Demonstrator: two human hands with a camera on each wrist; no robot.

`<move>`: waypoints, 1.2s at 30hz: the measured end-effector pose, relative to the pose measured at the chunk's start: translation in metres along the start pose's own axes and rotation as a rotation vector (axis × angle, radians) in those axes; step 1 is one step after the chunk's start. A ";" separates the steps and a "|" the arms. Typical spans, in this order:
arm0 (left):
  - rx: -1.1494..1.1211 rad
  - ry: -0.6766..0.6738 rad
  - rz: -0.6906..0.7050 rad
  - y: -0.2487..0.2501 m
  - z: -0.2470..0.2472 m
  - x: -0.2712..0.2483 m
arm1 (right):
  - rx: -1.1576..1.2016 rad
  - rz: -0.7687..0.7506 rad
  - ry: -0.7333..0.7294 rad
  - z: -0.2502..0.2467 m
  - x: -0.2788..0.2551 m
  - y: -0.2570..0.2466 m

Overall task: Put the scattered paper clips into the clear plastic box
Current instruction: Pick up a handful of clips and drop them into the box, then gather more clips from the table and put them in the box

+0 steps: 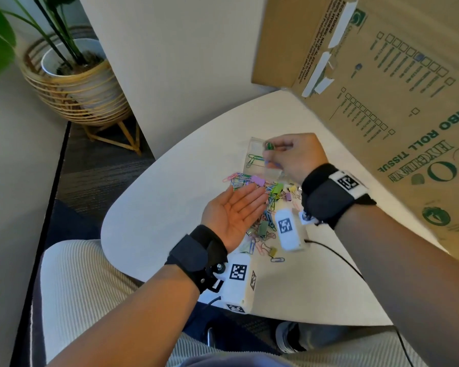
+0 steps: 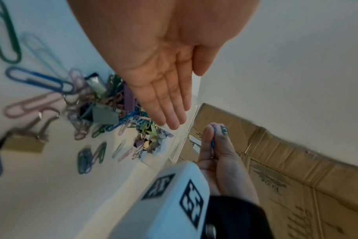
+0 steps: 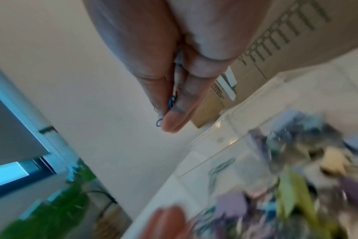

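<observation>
Two coloured wire paper clips [image 1: 268,147] pinched by right hand [image 1: 294,157] over clear plastic box [image 1: 255,154], frame centre; left hand [image 1: 233,213] flat, fingers spread straight.

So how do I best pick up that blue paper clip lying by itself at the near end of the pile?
Pinch the blue paper clip across its long sides, from above. It lies flat on the table, apart from the pile, so thumb and fingertip can probably close on it cleanly.
</observation>
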State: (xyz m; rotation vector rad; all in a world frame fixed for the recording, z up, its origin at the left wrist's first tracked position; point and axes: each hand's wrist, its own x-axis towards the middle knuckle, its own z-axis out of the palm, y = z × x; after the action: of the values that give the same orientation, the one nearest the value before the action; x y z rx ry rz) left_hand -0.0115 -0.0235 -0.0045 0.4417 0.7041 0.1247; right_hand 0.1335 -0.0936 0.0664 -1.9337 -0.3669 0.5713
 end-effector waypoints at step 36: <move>2.116 -0.131 0.255 0.022 0.010 0.024 | -1.023 0.036 -0.307 -0.035 -0.034 0.089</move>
State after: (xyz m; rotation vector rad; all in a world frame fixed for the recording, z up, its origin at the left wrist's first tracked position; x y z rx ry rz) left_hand 0.0144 -0.0007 -0.0024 2.5248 0.3933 -0.4958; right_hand 0.1239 -0.1746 0.0051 -2.8252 -0.9574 0.7943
